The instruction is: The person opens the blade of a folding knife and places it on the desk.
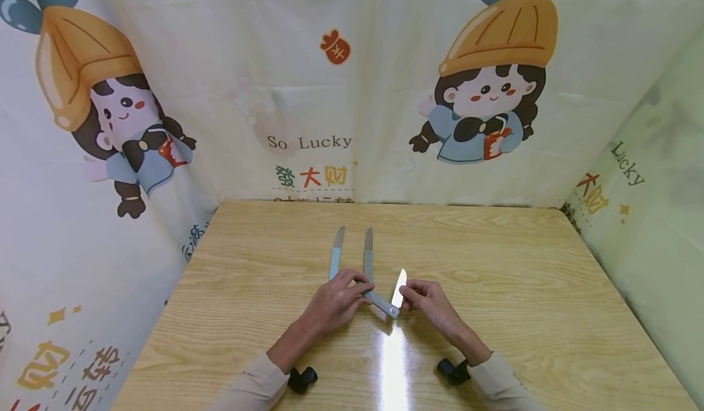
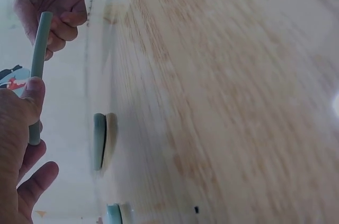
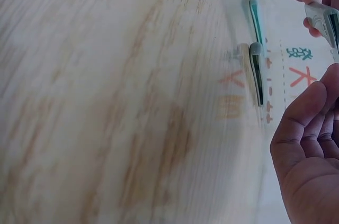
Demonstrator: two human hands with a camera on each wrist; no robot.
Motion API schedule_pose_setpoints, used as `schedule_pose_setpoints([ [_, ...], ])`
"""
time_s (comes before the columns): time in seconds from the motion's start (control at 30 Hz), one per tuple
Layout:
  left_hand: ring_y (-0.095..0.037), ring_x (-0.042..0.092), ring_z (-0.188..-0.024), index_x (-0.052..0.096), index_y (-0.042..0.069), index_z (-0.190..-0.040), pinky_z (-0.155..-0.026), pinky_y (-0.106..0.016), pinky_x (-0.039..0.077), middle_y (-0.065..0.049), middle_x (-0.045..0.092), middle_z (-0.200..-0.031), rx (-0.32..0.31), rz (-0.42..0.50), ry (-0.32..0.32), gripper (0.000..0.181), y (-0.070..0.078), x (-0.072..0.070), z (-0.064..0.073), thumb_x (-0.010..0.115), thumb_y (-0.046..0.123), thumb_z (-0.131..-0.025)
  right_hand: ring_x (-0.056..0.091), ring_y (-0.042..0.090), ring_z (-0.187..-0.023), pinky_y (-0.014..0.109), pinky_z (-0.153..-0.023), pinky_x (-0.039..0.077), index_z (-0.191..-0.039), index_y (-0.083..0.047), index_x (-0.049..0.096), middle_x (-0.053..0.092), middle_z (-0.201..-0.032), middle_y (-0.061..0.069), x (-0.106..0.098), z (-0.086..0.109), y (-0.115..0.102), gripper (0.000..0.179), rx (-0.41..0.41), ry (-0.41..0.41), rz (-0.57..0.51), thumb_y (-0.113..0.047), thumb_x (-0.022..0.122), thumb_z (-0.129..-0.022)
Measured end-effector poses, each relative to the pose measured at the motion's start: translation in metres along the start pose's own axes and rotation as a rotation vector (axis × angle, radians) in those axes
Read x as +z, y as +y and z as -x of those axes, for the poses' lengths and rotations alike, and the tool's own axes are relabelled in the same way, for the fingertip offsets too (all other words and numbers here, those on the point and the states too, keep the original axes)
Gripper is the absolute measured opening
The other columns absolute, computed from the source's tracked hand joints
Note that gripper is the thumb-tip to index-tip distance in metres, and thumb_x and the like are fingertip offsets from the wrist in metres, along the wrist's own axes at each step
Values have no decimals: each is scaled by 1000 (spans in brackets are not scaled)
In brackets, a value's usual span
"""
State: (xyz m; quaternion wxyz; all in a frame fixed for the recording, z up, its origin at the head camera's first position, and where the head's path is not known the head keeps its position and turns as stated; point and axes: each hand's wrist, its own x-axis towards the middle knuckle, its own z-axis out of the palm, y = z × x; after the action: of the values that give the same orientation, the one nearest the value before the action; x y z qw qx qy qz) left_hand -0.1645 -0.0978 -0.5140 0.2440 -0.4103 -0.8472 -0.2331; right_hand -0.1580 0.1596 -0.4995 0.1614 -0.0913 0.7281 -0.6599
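Between my two hands is a folding knife (image 1: 381,303) with a grey-green handle, raised off the table and partly unfolded, its blade bent at an angle to the handle. My left hand (image 1: 335,301) grips the handle near its end between thumb and fingers. The shiny blade (image 1: 398,289) is pinched by the thumb and fingers of my right hand (image 1: 433,308). Beyond the left hand lie two unfolded knives, one with a light blue handle (image 1: 334,263) and one with a grey handle (image 1: 368,261). Both also show in the right wrist view, where the held knife (image 3: 321,21) is partly cut off.
Everything lies on a light wooden table (image 1: 495,258). A printed cloth (image 1: 385,93) hangs behind the back edge and along both sides. A bright light reflection (image 1: 394,368) falls on the tabletop in front of the hands.
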Motion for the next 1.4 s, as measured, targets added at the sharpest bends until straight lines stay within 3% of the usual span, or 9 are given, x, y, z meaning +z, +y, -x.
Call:
schedule_pose_setpoints([
  [0.3, -13, 54, -90, 79, 10, -108, -65, -21, 48, 3, 57, -97, -49, 1, -8, 29, -2, 1, 6, 88, 23, -83, 63, 14, -75, 32, -76, 57, -101, 13, 64, 65, -81, 9, -1, -1, 4, 27, 11, 77, -2, -13, 60, -104],
  [0.57, -11, 48, -80, 79, 11, -101, -59, -17, 41, 4, 52, -88, -48, -22, -8, 27, -2, 1, 8, 89, 26, -81, 64, 16, -75, 31, -75, 57, -101, 12, 66, 67, -80, 9, -2, -3, 5, 26, 20, 107, -1, -13, 60, -104],
  [1.13, -9, 46, -73, 74, 11, -92, -60, -19, 44, 3, 51, -85, -88, -16, 12, 24, 8, 5, 11, 90, 26, -81, 62, 12, -72, 28, -72, 56, -98, 13, 66, 67, -81, 10, -3, -9, 8, 22, 30, 211, -48, -7, 60, -104],
  [1.4, -7, 45, -70, 73, 10, -90, -57, -15, 42, 5, 51, -81, -155, 7, 46, 24, 17, 10, 13, 90, 23, -79, 62, 12, -71, 27, -71, 56, -94, 12, 65, 67, -82, 10, -2, -11, 9, 23, 32, 247, -67, -7, 60, -104],
])
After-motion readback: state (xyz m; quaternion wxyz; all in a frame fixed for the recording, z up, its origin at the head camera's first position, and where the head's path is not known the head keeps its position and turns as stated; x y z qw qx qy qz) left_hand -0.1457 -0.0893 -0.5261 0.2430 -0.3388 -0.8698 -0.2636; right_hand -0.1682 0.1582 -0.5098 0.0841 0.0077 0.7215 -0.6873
